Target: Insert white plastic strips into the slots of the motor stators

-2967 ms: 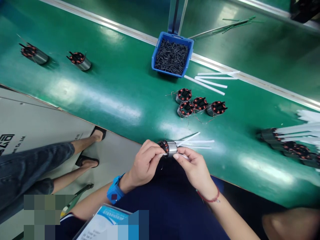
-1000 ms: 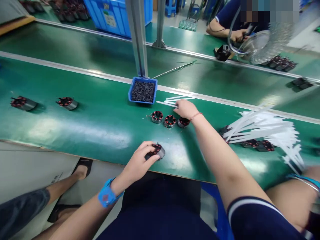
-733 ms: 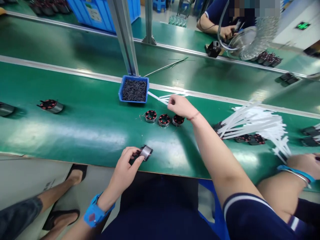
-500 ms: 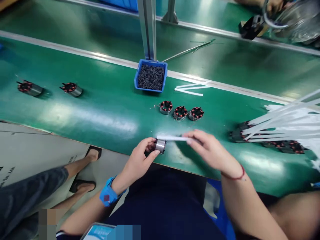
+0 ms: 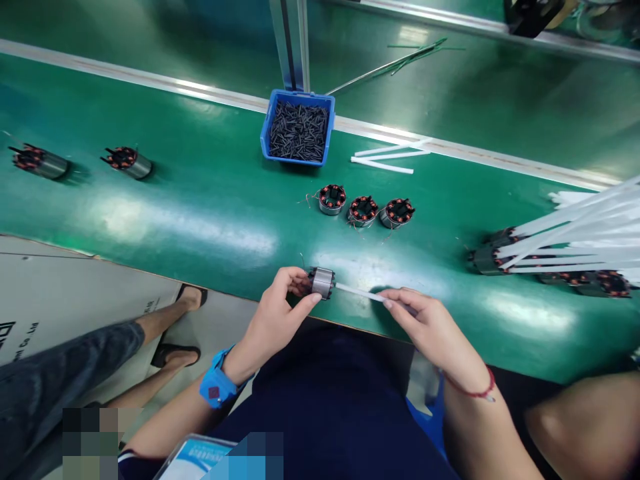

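Observation:
Near the front edge of the green table, my left hand (image 5: pixel 280 300) grips a motor stator (image 5: pixel 323 283), a steel ring with black end parts, lying on its side. My right hand (image 5: pixel 417 313) pinches a thin white strip (image 5: pixel 359 291) by its right end. The strip's left tip is close to the stator's right face; whether it touches I cannot tell. Behind my hands stand a stator with loose wires (image 5: pixel 332 200), a middle stator (image 5: pixel 363 211) and a right-hand stator (image 5: pixel 397 213), all with copper windings facing up.
A blue bin (image 5: pixel 298 127) of small black tubes stands by the metal post (image 5: pixel 291 47). White strips (image 5: pixel 383 164) lie right of it. More stators (image 5: pixel 485 260) with a bundle of long white strips (image 5: pixel 590 233) sit at right. Two stators (image 5: pixel 127 163) lie at left. A person's legs (image 5: pixel 70 353) show at lower left.
My right hand has swung the white strip lower, its left tip moving from above the stator to beside its right face. My left hand keeps hold of the stator. The view has shifted slightly.

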Motion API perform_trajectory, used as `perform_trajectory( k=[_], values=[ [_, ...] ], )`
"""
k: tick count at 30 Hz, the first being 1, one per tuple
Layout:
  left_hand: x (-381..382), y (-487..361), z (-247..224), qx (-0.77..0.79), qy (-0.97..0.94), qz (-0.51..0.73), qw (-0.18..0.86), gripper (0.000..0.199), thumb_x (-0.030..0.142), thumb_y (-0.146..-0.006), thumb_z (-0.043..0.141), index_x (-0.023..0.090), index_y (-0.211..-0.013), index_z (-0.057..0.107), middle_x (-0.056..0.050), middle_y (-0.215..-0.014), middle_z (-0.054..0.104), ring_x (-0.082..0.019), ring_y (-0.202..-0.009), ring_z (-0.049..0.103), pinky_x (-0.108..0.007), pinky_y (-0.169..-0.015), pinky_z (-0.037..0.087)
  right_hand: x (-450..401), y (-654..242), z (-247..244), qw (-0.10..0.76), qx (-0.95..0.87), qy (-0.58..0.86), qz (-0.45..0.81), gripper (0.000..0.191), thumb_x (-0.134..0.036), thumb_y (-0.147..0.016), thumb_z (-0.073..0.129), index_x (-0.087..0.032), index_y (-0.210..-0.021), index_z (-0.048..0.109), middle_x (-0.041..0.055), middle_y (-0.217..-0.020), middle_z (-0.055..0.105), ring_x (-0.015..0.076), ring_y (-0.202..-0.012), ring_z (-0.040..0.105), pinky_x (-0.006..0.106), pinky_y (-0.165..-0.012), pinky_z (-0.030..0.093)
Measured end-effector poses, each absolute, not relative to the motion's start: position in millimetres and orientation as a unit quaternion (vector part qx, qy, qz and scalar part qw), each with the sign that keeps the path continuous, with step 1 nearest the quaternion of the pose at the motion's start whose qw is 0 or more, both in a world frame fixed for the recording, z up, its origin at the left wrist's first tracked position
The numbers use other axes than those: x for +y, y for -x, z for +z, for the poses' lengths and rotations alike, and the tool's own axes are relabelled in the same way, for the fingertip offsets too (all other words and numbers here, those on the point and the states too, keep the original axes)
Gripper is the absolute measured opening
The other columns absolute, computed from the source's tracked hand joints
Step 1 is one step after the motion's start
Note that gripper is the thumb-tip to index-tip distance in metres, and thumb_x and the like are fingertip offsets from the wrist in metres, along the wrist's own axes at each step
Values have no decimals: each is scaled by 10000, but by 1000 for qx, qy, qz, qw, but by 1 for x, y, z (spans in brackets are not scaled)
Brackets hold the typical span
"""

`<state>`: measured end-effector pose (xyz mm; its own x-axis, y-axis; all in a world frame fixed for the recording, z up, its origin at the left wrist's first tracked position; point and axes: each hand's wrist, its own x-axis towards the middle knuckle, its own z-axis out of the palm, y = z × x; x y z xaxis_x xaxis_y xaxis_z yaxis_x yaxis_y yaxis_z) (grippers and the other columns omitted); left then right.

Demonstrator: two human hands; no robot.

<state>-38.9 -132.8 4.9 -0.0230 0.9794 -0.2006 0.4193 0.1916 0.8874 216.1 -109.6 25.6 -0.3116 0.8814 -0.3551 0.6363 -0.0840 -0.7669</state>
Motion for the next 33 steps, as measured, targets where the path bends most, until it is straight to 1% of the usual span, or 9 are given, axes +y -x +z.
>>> perform_trajectory(
  k=[4, 8, 11, 13, 15, 18, 22, 29, 33],
  values=[
    [-132, 40, 7, 638, -570, 303, 419, 268, 305, -820, 605, 201, -1054, 524, -22, -932, 622, -155, -826, 591, -290, -766, 484, -107, -214, 26, 136, -657, 562, 484, 271, -378, -894, 478, -243, -1001, 687, 27, -963, 695, 196, -839, 625, 310, -742, 474],
    [-132, 44, 7, 625, -590, 283, 425, 292, 291, -827, 598, 204, -1100, 541, -23, -963, 618, -148, -832, 589, -289, -784, 484, -100, -193, 25, 155, -649, 519, 534, 250, -344, -896, 482, -235, -998, 681, 21, -957, 687, 172, -836, 607, 297, -765, 455],
    [-133, 51, 7, 595, -618, 273, 437, 330, 204, -837, 554, 209, -1166, 534, -41, -1049, 589, -143, -873, 591, -282, -810, 487, -98, -177, 23, 147, -636, 487, 580, 268, -334, -902, 464, -215, -1031, 667, 23, -883, 674, 146, -739, 576, 272, -677, 443],
    [-133, 54, 7, 578, -630, 273, 442, 326, 146, -840, 507, 201, -1158, 551, -53, -1083, 578, -144, -896, 592, -278, -822, 488, -98, -169, 22, 142, -628, 476, 600, 277, -315, -906, 449, -208, -1069, 647, 15, -828, 658, 128, -674, 547, 254, -626, 427],
    [-133, 54, 8, 574, -632, 275, 443, 283, 129, -847, 479, 189, -1102, 589, -60, -1072, 592, -156, -926, 593, -282, -836, 485, -98, -162, 21, 146, -627, 468, 606, 270, -294, -900, 458, -207, -1085, 633, 17, -850, 655, 129, -695, 548, 251, -641, 429],
    [-132, 52, 9, 578, -630, 283, 436, 231, 154, -871, 467, 183, -1041, 621, -61, -1032, 622, -175, -956, 591, -294, -851, 476, -97, -153, 18, 162, -618, 456, 619, 238, -302, -883, 493, -199, -1046, 633, 28, -929, 649, 150, -798, 561, 269, -730, 438],
    [-131, 49, 10, 575, -628, 288, 438, 200, 178, -894, 463, 190, -1010, 626, -50, -998, 627, -161, -914, 591, -273, -812, 466, -98, -145, 12, 199, -547, 461, 670, 233, -363, -864, 535, -179, -974, 624, 22, -899, 624, 158, -840, 548, 269, -761, 424],
    [-133, 44, 10, 573, -640, 310, 407, 170, 109, -887, 451, 173, -911, 607, -27, -874, 601, -133, -804, 567, -250, -732, 438, -105, -148, 5, 208, -459, 487, 714, 263, -428, -821, 596, -173, -767, 565, -25, -695, 483, 98, -629, 394, 223, -590, 325],
    [-137, 42, 8, 550, -637, 381, 383, 176, 89, -882, 472, 171, -914, 624, -33, -885, 619, -124, -814, 581, -245, -731, 455, -108, -148, 4, 211, -435, 488, 727, 224, -392, -785, 639, -176, -834, 601, -31, -675, 463, 96, -607, 361, 222, -563, 292]
  ],
)
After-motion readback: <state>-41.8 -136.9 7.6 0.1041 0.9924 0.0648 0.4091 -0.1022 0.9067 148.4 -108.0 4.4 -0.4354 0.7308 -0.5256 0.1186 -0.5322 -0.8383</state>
